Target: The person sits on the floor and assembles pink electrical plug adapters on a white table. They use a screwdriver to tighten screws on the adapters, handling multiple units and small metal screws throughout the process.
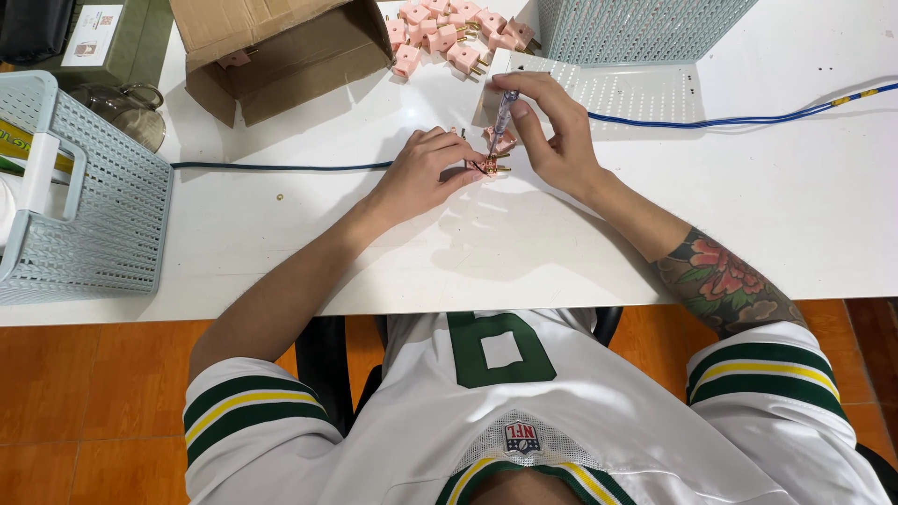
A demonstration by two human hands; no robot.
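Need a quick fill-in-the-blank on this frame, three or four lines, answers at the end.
1. The right hand holds a ____ upright over the pink plug.
2. The left hand steadies the plug on the ____ table.
3. More pink plugs lie heaped beside the open ____ box.
4. A ____ cable runs to the right of the hands.

Answers: screwdriver; white; cardboard; blue

White jersey, green-yellow striped sleeves (tattooed right forearm).
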